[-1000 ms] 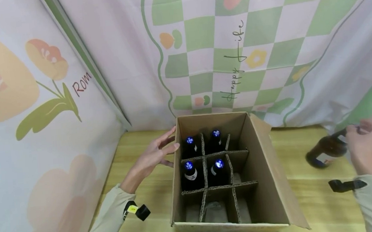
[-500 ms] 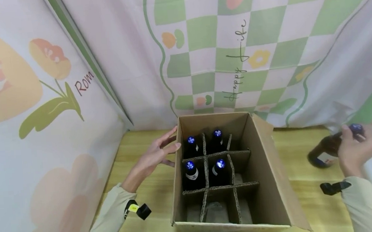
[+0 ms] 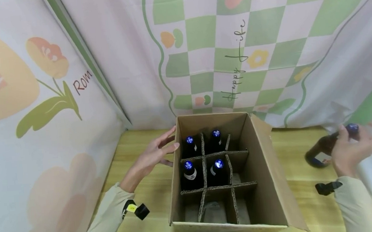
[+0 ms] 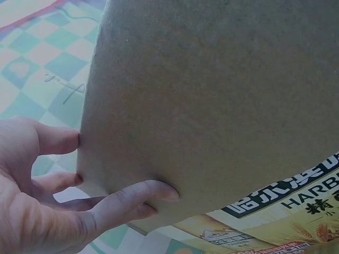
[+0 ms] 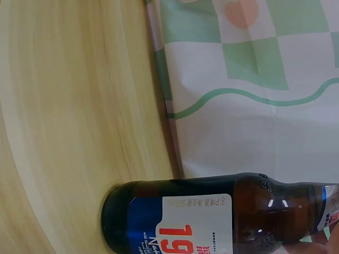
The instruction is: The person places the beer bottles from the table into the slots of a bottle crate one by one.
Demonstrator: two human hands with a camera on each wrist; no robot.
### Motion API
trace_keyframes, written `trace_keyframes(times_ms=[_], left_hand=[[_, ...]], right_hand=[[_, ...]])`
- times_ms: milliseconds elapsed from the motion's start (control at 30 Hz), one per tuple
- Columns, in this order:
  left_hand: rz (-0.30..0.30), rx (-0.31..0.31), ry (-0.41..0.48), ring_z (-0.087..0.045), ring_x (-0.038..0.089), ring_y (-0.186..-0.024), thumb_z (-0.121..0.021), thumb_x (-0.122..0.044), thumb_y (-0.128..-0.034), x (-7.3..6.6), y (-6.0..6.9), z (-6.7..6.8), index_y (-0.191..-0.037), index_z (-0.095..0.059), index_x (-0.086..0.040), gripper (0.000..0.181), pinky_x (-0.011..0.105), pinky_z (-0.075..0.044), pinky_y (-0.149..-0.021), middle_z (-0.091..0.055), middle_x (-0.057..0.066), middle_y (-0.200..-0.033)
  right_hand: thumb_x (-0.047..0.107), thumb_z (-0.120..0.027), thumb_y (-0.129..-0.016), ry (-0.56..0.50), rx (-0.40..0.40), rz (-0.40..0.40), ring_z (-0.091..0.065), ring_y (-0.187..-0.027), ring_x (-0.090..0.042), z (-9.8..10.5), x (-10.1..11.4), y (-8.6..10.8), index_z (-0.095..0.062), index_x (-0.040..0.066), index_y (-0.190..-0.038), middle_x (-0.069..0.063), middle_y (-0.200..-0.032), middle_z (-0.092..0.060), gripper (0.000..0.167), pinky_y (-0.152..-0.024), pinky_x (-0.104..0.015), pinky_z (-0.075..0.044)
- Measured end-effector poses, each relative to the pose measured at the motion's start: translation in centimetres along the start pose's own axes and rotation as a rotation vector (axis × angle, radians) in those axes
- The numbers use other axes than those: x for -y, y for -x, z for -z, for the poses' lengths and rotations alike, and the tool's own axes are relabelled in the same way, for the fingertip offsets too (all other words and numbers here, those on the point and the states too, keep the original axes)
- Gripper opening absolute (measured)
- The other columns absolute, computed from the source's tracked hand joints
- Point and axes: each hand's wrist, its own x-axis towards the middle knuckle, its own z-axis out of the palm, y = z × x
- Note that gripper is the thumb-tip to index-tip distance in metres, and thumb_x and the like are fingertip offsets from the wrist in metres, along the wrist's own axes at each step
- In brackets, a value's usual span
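My right hand (image 3: pixel 354 150) grips a brown beer bottle (image 5: pixel 206 214) by its neck; blue cap up, it tilts above the table's right side. Its white and blue label shows in the right wrist view. On the left, fingertips of my left hand (image 3: pixel 150 159) touch the outer side of an open cardboard box (image 3: pixel 272 167). In the left wrist view those fingers (image 4: pixel 140 193) rest on bare brown cardboard, above printed lettering. Several dark bottles with blue caps (image 3: pixel 218 163) stand in the far and middle compartments. Nearest me and along the right, compartments hold no bottles.
Cardboard dividers (image 3: pixel 219 187) split the box into compartments. A flap (image 3: pixel 284 174) leans outward on its right side. The wooden table (image 3: pixel 140 196) carries the box, and printed curtains (image 3: pixel 233 54) hang behind and to the left (image 3: pixel 53 141).
My right hand has moved a little to the left and turned, so the bottle's cap now shows. The bottle's base has stayed in nearly the same spot. My left hand has not visibly moved.
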Motion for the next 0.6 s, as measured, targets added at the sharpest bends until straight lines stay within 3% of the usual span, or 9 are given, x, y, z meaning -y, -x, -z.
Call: trace_keyframes(times_ms=[133, 200, 400, 600], left_hand=[[-0.005, 0.01, 0.001, -0.04, 0.044, -0.149, -0.062, -0.02, -0.1057, 0.0, 0.1, 0.1, -0.168, -0.023, -0.029, 0.074, 0.048, -0.066, -0.08, -0.012, 0.01, -0.176], [-0.004, 0.012, 0.003, -0.04, 0.044, -0.149, -0.062, -0.02, -0.1059, 0.1, 0.0, 0.0, -0.168, -0.023, -0.03, 0.074, 0.048, -0.066, -0.08, -0.013, 0.01, -0.176], [-0.005, 0.007, 0.006, -0.039, 0.045, -0.149, -0.063, -0.022, -0.1055, 0.3, 0.0, 0.0, -0.168, -0.024, -0.031, 0.074, 0.048, -0.066, -0.081, -0.013, 0.01, -0.175], [-0.004, 0.01, 0.002, -0.04, 0.045, -0.149, -0.063, -0.022, -0.1055, 0.1, -0.2, 0.1, -0.168, -0.024, -0.031, 0.074, 0.049, -0.066, -0.082, -0.013, 0.01, -0.175]], right_hand=[[0.023, -0.073, -0.098, -0.028, -0.075, 0.157, -0.043, -0.099, 0.007, -0.2, 0.1, 0.4, -0.078, 0.011, -0.112, 0.022, -0.099, -0.05, 0.019, -0.108, -0.021, -0.033], [0.02, -0.074, -0.098, -0.056, -0.075, 0.174, -0.046, -0.094, 0.007, -0.1, 0.3, 0.4, -0.078, 0.011, -0.11, 0.024, -0.089, -0.052, 0.016, -0.106, -0.022, -0.037], [0.023, -0.072, -0.1, -0.137, 0.066, -0.003, -0.058, -0.093, 0.005, 0.1, 0.0, -0.1, -0.076, 0.011, -0.123, 0.025, -0.095, -0.063, 0.026, -0.105, -0.018, -0.046], [0.021, -0.071, -0.101, -0.13, 0.197, -0.034, -0.061, -0.098, 0.004, 0.1, -0.8, -0.7, -0.073, 0.017, -0.129, 0.025, -0.102, -0.066, 0.028, -0.104, -0.018, -0.05]])
